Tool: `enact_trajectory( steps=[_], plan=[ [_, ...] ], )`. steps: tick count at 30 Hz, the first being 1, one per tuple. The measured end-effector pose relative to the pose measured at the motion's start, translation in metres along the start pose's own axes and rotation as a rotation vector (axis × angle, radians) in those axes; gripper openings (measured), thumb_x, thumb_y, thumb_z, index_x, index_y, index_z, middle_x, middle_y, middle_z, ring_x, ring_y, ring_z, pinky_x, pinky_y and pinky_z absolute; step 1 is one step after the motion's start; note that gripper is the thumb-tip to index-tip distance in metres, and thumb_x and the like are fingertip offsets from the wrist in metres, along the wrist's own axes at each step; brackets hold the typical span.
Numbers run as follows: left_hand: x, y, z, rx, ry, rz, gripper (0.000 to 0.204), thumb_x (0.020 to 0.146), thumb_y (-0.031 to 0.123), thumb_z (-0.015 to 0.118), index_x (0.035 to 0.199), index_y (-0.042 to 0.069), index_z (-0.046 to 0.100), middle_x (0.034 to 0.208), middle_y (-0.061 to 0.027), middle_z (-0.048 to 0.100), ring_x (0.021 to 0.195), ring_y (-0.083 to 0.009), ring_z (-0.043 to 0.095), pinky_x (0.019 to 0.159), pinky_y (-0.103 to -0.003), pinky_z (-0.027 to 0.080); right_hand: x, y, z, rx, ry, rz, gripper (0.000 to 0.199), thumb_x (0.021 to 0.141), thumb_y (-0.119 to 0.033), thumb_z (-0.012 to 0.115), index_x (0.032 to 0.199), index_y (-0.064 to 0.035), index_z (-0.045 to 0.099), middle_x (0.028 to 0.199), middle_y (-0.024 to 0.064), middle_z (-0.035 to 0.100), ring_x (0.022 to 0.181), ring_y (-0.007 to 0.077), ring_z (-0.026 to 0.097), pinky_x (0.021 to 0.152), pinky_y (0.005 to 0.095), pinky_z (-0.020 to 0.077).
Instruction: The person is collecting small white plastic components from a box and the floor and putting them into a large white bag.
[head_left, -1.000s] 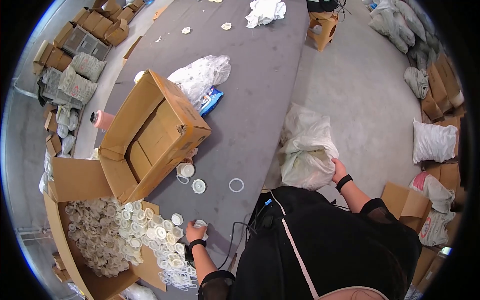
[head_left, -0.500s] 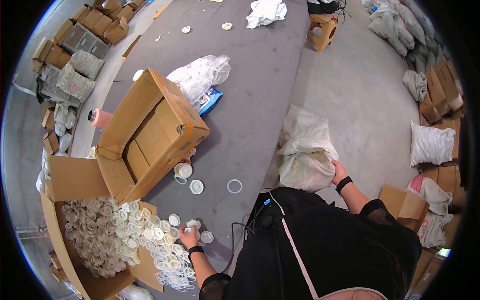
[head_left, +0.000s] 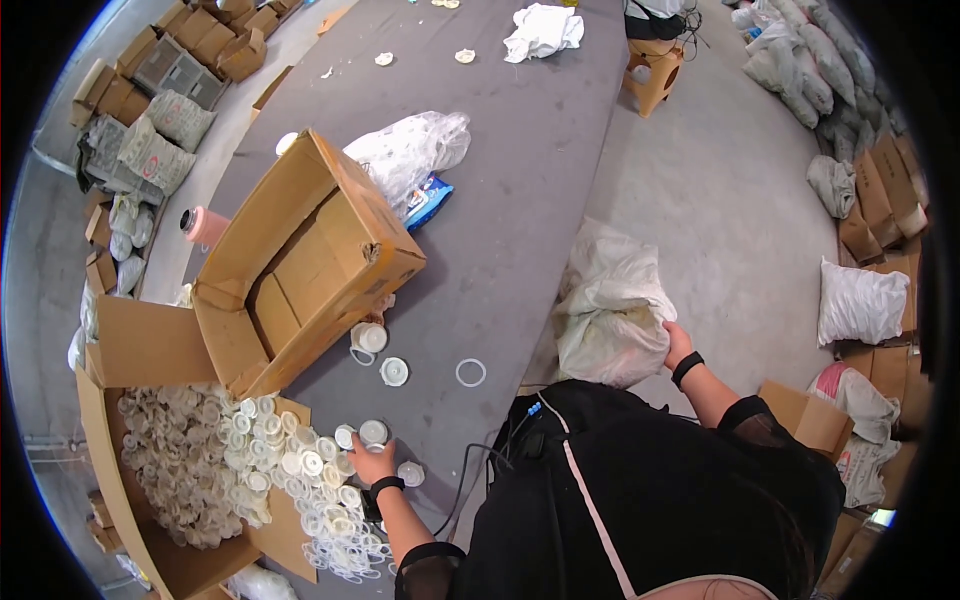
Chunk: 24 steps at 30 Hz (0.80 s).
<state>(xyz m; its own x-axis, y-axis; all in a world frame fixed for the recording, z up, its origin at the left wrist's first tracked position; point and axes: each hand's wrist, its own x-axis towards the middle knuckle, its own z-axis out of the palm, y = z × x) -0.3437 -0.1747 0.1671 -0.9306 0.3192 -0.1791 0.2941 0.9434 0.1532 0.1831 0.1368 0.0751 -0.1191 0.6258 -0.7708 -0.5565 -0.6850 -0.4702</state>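
My left hand [head_left: 373,463] is over the near left part of the table, its fingers closed round a white round plastic cap [head_left: 373,432]. Its fingertips are close to another white cap [head_left: 345,436] at the edge of a pile of caps and rings [head_left: 290,455]. One more cap [head_left: 410,474] lies just right of the wrist. My right hand [head_left: 679,346] grips the rim of a whitish woven sack [head_left: 612,325] beside the table; the sack's mouth gapes and its inside is mostly hidden.
A cardboard box [head_left: 310,270] lies tipped on the grey table [head_left: 500,200], above a lower box [head_left: 110,470] full of caps. Nearby are a loose cap [head_left: 395,372], a ring [head_left: 471,373], a clear plastic bag [head_left: 410,150] and a pink bottle [head_left: 205,226]. A black cable [head_left: 465,480] hangs beside me.
My left hand has moved slightly away from me and left, carrying the white cap with it. My right hand stays on the sack's rim.
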Motion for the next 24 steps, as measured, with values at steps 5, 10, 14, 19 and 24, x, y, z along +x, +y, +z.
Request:
enact_trajectory(
  steps=[5,10,14,19,24],
  plan=[
    [0.016,0.003,0.006,0.097,-0.159,0.087,0.086,0.047,0.026,0.075,0.123,0.010,0.037,0.108,-0.0209,0.045,0.096,-0.0368,0.050,0.081,-0.041,0.044,-0.005,-0.003,-0.005,-0.007,-0.003,-0.030,0.040,0.082,-0.016,0.040,0.117,0.0035,0.040,0.113,0.0175,0.051,0.103,0.0297,0.049,0.092,0.0400,0.0368],
    [0.029,0.005,0.007,0.066,-0.157,0.082,0.084,0.047,0.024,0.074,0.122,0.010,0.039,0.105,-0.0187,0.049,0.092,-0.0356,0.053,0.079,-0.040,0.045,-0.008,-0.006,-0.011,0.005,0.029,-0.023,0.040,0.081,-0.016,0.041,0.116,0.0036,0.041,0.112,0.0175,0.051,0.102,0.0296,0.050,0.092,0.0402,0.0371],
    [0.026,0.029,0.003,0.056,-0.067,0.263,0.068,0.048,0.023,0.071,0.111,0.008,0.049,0.103,-0.0163,0.052,0.089,-0.0338,0.054,0.076,-0.040,0.045,-0.012,-0.004,-0.004,0.010,0.039,-0.033,0.037,0.081,-0.015,0.042,0.113,0.0031,0.043,0.109,0.0170,0.053,0.099,0.0299,0.051,0.089,0.0405,0.0389],
    [0.037,0.007,-0.004,0.004,-0.110,0.179,0.046,0.051,0.024,0.070,0.091,0.005,0.057,0.093,-0.0159,0.056,0.085,-0.0330,0.056,0.075,-0.039,0.045,-0.010,-0.004,0.003,-0.005,0.031,-0.016,0.040,0.082,-0.017,0.041,0.116,0.0028,0.041,0.112,0.0167,0.052,0.102,0.0298,0.050,0.091,0.0402,0.0375],
    [0.012,-0.026,-0.018,-0.016,-0.177,0.027,0.053,0.052,0.027,0.071,0.097,0.004,0.056,0.098,-0.0175,0.056,0.090,-0.0325,0.055,0.078,-0.038,0.044,0.001,-0.003,0.000,-0.010,-0.002,0.029,0.040,0.082,-0.018,0.040,0.116,0.0030,0.041,0.112,0.0173,0.052,0.101,0.0301,0.050,0.091,0.0404,0.0373]
  ],
)
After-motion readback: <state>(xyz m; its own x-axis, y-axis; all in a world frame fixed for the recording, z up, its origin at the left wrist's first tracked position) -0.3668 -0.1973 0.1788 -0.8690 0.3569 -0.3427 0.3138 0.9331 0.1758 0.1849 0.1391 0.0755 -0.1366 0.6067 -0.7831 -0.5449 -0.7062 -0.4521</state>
